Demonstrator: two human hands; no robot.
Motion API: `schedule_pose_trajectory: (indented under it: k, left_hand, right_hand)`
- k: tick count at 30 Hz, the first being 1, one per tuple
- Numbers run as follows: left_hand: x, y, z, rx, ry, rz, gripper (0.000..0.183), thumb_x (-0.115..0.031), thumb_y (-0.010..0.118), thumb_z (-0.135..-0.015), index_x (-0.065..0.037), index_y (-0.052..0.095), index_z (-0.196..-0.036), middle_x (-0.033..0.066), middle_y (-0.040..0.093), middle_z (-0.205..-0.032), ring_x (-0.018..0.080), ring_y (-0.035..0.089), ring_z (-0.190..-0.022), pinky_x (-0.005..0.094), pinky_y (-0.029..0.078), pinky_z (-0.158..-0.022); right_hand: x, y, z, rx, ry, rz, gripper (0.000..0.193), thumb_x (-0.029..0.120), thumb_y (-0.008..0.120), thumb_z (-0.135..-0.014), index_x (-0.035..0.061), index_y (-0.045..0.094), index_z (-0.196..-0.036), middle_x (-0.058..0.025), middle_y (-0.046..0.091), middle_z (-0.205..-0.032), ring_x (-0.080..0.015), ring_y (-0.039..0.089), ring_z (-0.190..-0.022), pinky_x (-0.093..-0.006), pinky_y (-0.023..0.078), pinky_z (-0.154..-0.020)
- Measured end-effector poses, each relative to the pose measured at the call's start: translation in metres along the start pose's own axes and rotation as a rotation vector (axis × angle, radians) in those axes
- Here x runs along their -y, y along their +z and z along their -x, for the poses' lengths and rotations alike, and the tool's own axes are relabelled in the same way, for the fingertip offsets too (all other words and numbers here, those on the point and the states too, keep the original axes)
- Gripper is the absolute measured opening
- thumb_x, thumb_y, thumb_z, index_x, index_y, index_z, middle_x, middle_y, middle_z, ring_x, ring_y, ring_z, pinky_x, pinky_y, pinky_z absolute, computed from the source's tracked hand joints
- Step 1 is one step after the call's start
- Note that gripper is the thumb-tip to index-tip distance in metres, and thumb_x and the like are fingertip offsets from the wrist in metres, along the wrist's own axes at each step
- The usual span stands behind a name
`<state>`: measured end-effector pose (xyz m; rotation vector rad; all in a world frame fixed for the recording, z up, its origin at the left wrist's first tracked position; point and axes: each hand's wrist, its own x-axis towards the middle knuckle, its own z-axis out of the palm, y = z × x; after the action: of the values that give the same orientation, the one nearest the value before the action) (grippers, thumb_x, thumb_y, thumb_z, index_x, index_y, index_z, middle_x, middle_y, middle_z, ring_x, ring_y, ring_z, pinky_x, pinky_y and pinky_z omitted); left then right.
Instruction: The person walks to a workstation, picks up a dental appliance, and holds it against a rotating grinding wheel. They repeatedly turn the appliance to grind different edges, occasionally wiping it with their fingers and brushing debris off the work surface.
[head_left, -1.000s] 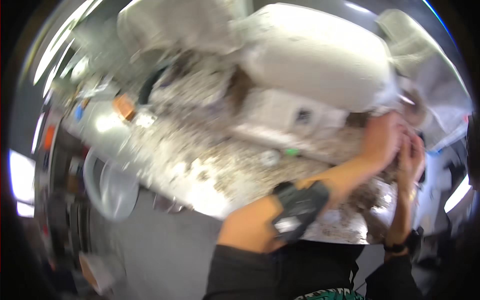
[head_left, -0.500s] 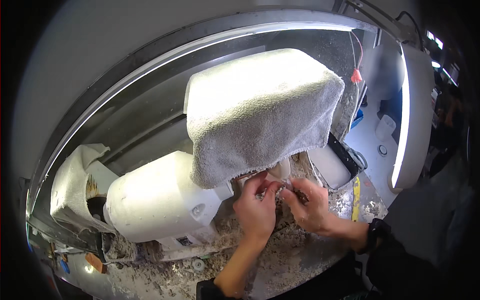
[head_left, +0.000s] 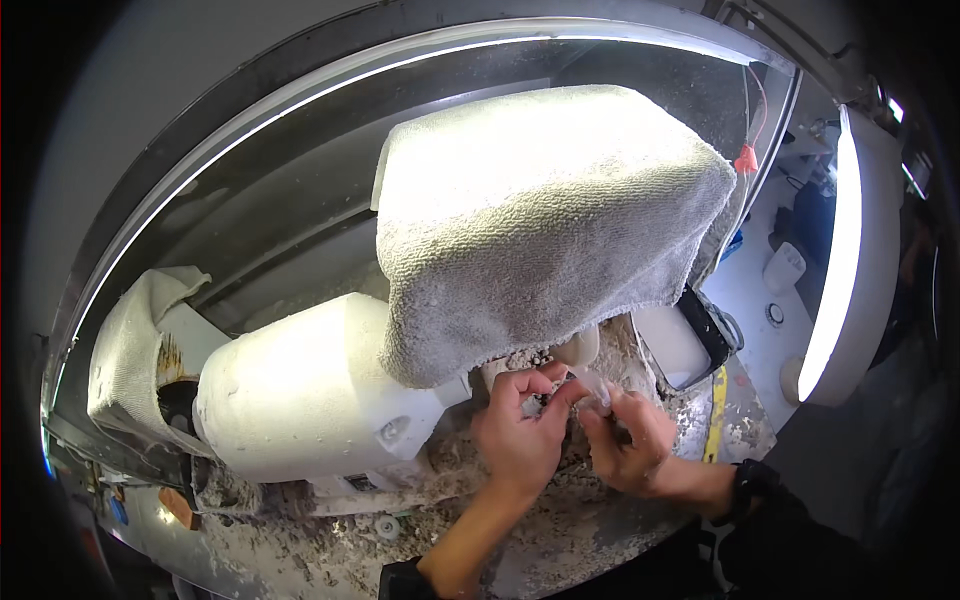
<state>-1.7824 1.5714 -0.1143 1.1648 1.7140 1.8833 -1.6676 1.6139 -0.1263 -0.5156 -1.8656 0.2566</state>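
Note:
Both hands are close together beneath the hanging edge of a grey towel [head_left: 560, 250]. My left hand [head_left: 520, 425] is closed in a pinch, with its thumb and index fingertips on a small translucent piece [head_left: 594, 386]. From the other side, my right hand [head_left: 635, 440] pinches the same piece between thumb and curled fingers. Its exact kind cannot be made out. Just beyond the fingertips, a pale rounded part [head_left: 580, 348] sticks out from below the towel, its upper end hidden. To the left lies a white motor-like housing [head_left: 300, 390] with a tapered end pointing at my left hand.
A black tray [head_left: 690, 340] of pale material stands right of my hands. Crumbly residue [head_left: 400, 550] covers the metal bench. Another cloth [head_left: 130, 350] drapes over the housing's far left end. Lamps [head_left: 835, 260] arch behind and at right. Yellow tape [head_left: 716, 415] marks the bench.
The view has shifted slightly. My hands have drawn a little away from the pale rounded part, and the translucent piece shows more clearly between the fingertips.

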Motion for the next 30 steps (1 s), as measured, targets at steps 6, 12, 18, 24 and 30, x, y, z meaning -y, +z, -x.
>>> schedule_pose_trajectory:
  k: [6, 12, 18, 24, 30]
  left_hand:
    - [-0.004, 0.000, 0.000, -0.027, 0.040, 0.007, 0.028, -0.004, 0.075, -0.074, 0.002, 0.054, -0.091, 0.0112, 0.068, -0.088, 0.0114, 0.062, -0.082, 0.0240, 0.049, -0.074]
    - [0.002, -0.001, -0.007, -0.065, 0.059, -0.208, 0.024, -0.014, 0.074, -0.074, -0.005, 0.066, -0.095, 0.0099, 0.067, -0.091, 0.0242, 0.066, -0.082, 0.0304, 0.050, -0.072]
    - [0.005, 0.002, -0.007, -0.078, 0.090, -0.253, 0.024, -0.006, 0.072, -0.077, 0.001, 0.065, -0.099, 0.0100, 0.068, -0.088, 0.0133, 0.062, -0.075, 0.0266, 0.049, -0.069]
    - [0.002, 0.000, -0.011, -0.043, 0.199, -0.291, 0.020, -0.006, 0.067, -0.080, 0.001, 0.064, -0.098, 0.0133, 0.067, -0.089, 0.0173, 0.064, -0.072, 0.0276, 0.049, -0.066]
    - [-0.001, 0.000, -0.006, -0.008, 0.138, -0.305, 0.019, -0.007, 0.062, -0.083, 0.000, 0.063, -0.100, 0.0165, 0.066, -0.090, 0.0222, 0.065, -0.072, 0.0295, 0.049, -0.064]
  right_hand:
    - [0.002, 0.001, -0.003, -0.043, -0.001, -0.028, 0.026, -0.001, 0.070, -0.072, -0.0070, 0.059, -0.094, -0.0136, 0.058, -0.065, -0.0216, 0.058, -0.050, -0.0293, 0.044, -0.043]
    - [0.001, 0.001, -0.018, 0.085, 0.095, -0.059, 0.022, 0.001, 0.069, -0.075, -0.0027, 0.060, -0.095, -0.0110, 0.059, -0.068, -0.0214, 0.058, -0.052, -0.0298, 0.045, -0.047]
    - [-0.001, -0.002, -0.029, 0.209, 0.184, -0.078, 0.018, 0.005, 0.068, -0.078, -0.0001, 0.060, -0.093, -0.0124, 0.059, -0.069, -0.0244, 0.059, -0.054, -0.0322, 0.045, -0.047]
    - [-0.004, -0.003, -0.030, 0.246, 0.223, -0.100, 0.016, 0.009, 0.067, -0.079, 0.0000, 0.060, -0.090, -0.0128, 0.059, -0.069, -0.0256, 0.059, -0.054, -0.0330, 0.045, -0.047]
    - [0.003, -0.006, -0.036, 0.300, 0.246, -0.081, 0.020, 0.014, 0.068, -0.080, 0.0006, 0.059, -0.093, -0.0135, 0.060, -0.071, -0.0263, 0.059, -0.054, -0.0341, 0.046, -0.048]
